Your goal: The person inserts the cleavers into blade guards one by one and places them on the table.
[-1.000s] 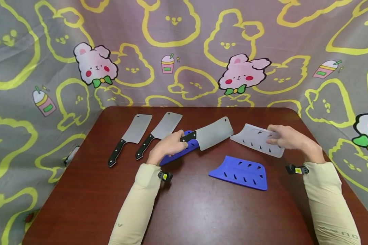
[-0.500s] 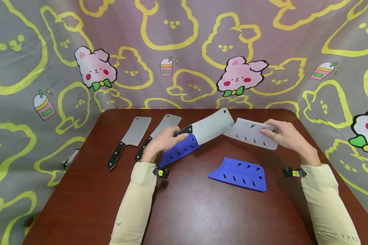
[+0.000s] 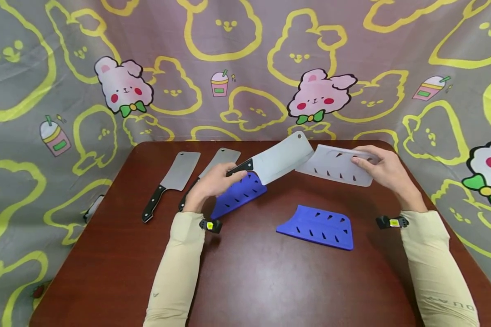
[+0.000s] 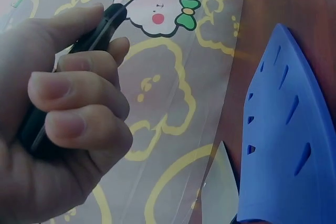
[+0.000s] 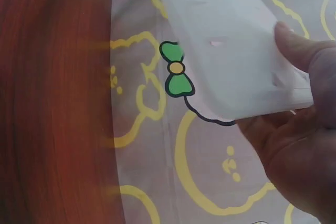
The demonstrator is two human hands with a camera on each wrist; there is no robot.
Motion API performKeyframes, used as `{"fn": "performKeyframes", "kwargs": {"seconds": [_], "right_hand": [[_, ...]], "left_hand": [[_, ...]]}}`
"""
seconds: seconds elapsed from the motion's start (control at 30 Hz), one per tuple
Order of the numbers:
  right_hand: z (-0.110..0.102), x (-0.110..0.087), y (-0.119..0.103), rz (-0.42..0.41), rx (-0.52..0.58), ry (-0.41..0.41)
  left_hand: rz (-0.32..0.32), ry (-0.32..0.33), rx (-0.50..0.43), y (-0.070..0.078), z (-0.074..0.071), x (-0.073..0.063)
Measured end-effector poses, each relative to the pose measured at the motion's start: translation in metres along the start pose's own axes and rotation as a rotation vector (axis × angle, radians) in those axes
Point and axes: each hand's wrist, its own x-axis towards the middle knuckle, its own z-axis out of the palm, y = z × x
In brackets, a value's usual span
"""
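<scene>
My left hand (image 3: 212, 184) grips the black handle (image 4: 97, 38) of a cleaver (image 3: 282, 158), its steel blade raised and pointing right. In the left wrist view the fingers curl round that handle. My right hand (image 3: 383, 167) pinches a white slotted blade guard (image 3: 331, 167) by its right end, thumb on the near face. The guard is held above the table, its left end at the cleaver's tip; whether the blade has entered it I cannot tell. Below the left hand lies a blue blade guard (image 3: 241, 193). A second blue guard (image 3: 319, 227) lies nearer the front.
Two more cleavers lie at the table's left: one (image 3: 182, 170) fully in view, the other (image 3: 225, 156) partly behind my left hand. The brown table (image 3: 245, 281) meets a patterned curtain (image 3: 245, 91) at its back and sides.
Both hands have risen, lifting the cleaver and the white guard off the table. The cleaver's tip and the guard's left end have come together. The blue guards stay where they were.
</scene>
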Motion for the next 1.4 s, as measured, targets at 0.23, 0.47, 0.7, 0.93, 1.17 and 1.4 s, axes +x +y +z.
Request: {"fn": "performKeyframes", "kwargs": {"seconds": [0.23, 0.47, 0.7, 0.93, 1.17, 1.4], "right_hand": [[-0.004, 0.002, 0.001, -0.077, 0.129, 0.089], [0.001, 0.009, -0.007, -0.102, 0.163, 0.102], [0.014, 0.012, -0.016, -0.066, 0.142, 0.070], [0.012, 0.005, -0.022, -0.060, 0.204, 0.129], [0.006, 0.003, -0.027, -0.096, 0.435, 0.234], [0.010, 0.007, -0.013, -0.164, 0.712, 0.273]], "left_hand": [[0.036, 0.019, -0.024, -0.005, -0.005, -0.004], [0.026, 0.045, -0.031, -0.013, -0.016, -0.012], [0.020, 0.061, -0.042, -0.020, -0.026, -0.020], [0.033, 0.036, -0.088, -0.019, -0.030, -0.021], [0.090, 0.049, -0.110, -0.017, -0.035, -0.022], [0.081, 0.032, -0.143, -0.013, -0.039, -0.023]]}}
